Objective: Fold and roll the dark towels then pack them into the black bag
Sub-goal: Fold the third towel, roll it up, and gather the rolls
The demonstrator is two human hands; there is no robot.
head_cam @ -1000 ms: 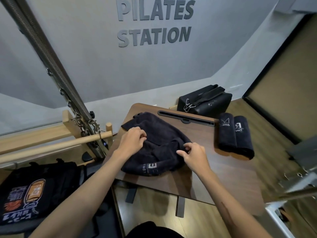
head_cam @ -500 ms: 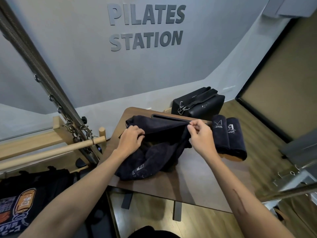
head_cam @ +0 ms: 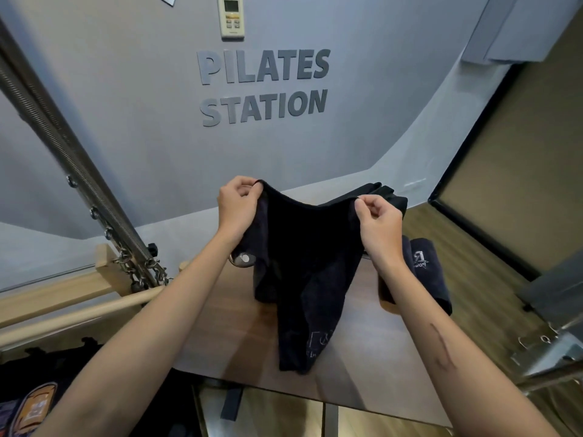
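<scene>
1. Counter (head_cam: 220,326): wooden top carrying the work; the lower end of the dark towel (head_cam: 303,279) trails onto it.
2. Dark towel: held up above the counter, sagging between two pinch points. Judged soft, light and limp; take hold at the top-edge corners to spread it flat.
3. Rolled towels (head_cam: 422,269): already rolled, lying on the counter at right.
4. Black bag (head_cam: 394,197): mostly hidden behind the towel, at the far edge.
5. Left hand (head_cam: 238,205): pinches the upper left corner.
6. Right hand (head_cam: 378,222): pinches the upper right corner.

A wall remote (head_cam: 232,16) hangs above grey "PILATES STATION" lettering (head_cam: 263,86); a metal spring (head_cam: 63,152) crosses left, over what seems a printed dark shirt (head_cam: 31,402).
</scene>
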